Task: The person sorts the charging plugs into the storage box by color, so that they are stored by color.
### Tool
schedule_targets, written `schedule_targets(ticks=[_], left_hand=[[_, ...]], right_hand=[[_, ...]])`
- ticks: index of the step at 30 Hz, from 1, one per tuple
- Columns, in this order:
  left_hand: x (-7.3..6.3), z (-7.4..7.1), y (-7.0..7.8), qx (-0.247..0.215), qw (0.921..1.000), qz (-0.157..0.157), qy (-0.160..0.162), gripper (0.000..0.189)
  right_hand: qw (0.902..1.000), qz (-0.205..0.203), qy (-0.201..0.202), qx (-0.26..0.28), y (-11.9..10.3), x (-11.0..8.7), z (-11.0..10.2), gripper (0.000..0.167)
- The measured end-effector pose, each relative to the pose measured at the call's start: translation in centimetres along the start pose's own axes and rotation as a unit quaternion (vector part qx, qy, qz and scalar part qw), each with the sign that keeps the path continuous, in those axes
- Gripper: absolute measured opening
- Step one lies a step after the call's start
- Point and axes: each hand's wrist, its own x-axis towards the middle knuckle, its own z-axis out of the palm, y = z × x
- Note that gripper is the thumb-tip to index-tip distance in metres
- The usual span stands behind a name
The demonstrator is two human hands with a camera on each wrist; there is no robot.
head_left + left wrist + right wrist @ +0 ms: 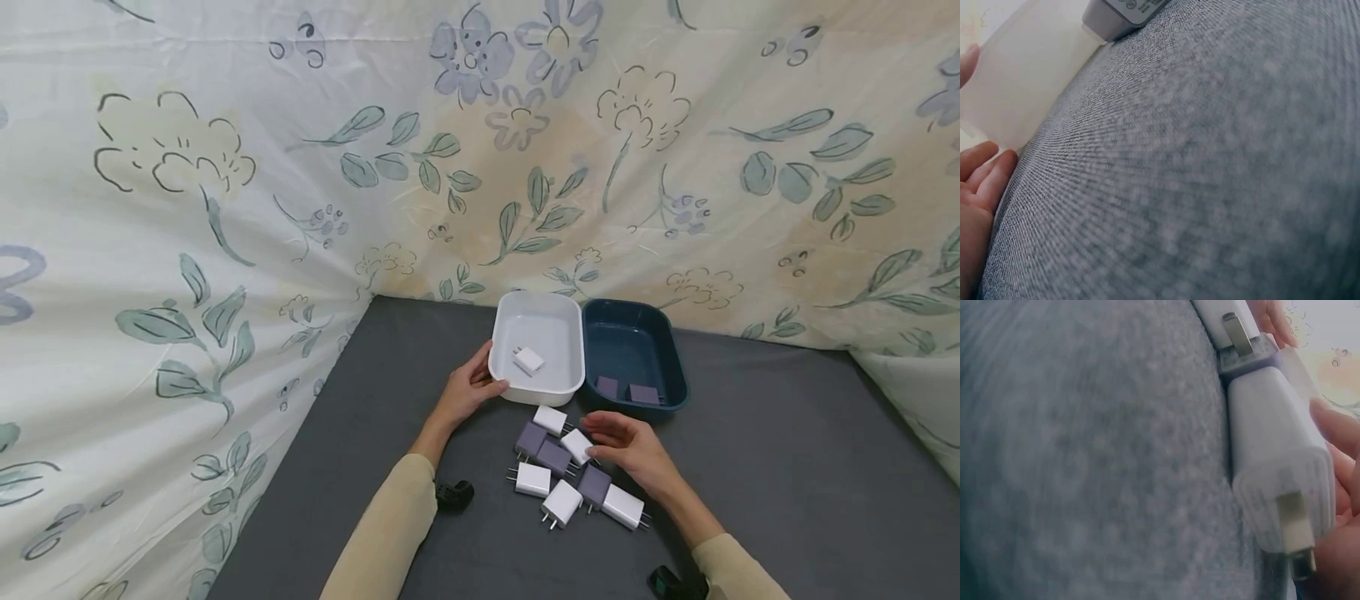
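Note:
My left hand (465,393) holds the front left corner of a white plastic bin (540,390), its thumb at the front and its fingers along the left side. One white charger plug (530,360) lies inside. In front of the bins is a loose cluster of white and purple charger plugs with metal prongs. Over the right of this cluster is my right hand (630,450), fingers extended and slightly bent, thumb by a white charger plug (577,447); contact is unclear. A purple charger plug (555,457) lies just left of that one.
A dark blue bin (678,367) stands against the white bin's right side, with two purple charger plugs (643,394) in it. Dark grey cloth (780,467) covers the table. Floral fabric (525,192) hangs behind and at the left.

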Motion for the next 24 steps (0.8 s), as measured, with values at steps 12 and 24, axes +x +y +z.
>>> schedule_targets(ticks=[12,24], left_hand=[[0.12,-0.02,-0.28,0.000,0.9999,0.013,-0.002,0.084],[0.11,0.12,-0.27,-0.010,0.9998,0.015,0.004,0.084]], right_hand=[[0.9996,0.008,-0.023,-0.016,0.52,0.17,0.46,0.062],[0.9983,0.011,-0.037,-0.044,0.28,0.18,0.40,0.064]])
